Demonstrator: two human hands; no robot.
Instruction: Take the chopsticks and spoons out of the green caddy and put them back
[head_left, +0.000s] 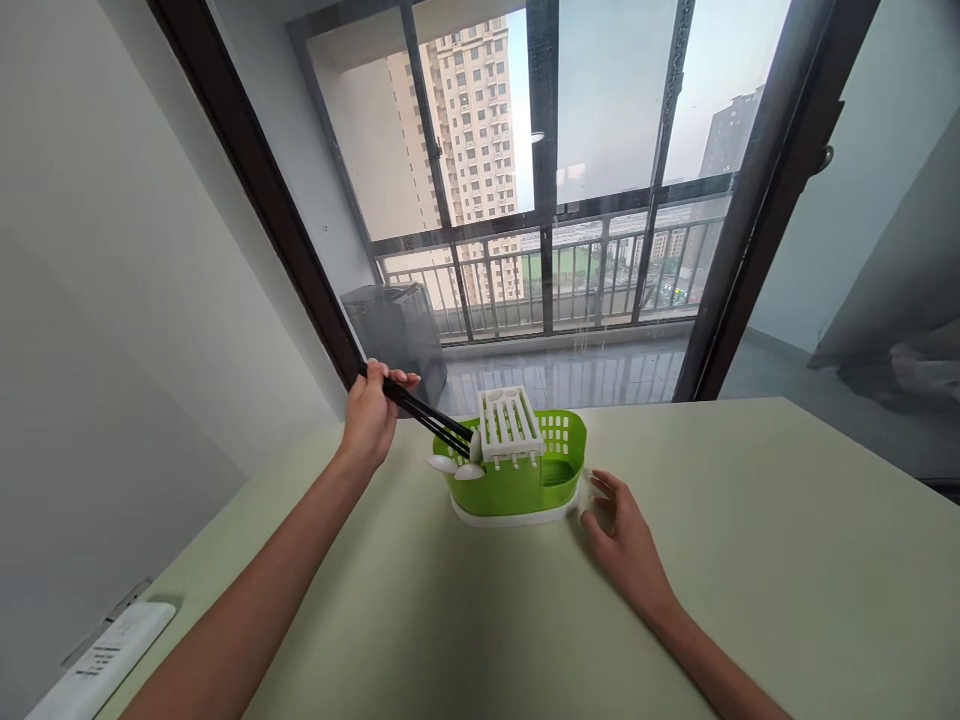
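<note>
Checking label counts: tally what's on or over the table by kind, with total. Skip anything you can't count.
Hands: 2 (left hand, right hand)
Green basket with white base: 1
White slotted rack: 1
White strip, lower left: 1
Total: 5
Left out, overlapping: black sticks, white spoon heads.

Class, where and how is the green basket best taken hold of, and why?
Probably grip the green basket by its right rim, coming from the right: that curved end rises uncluttered beside the open right hand, while black sticks and white spoon-like heads crowd its left end.
</note>
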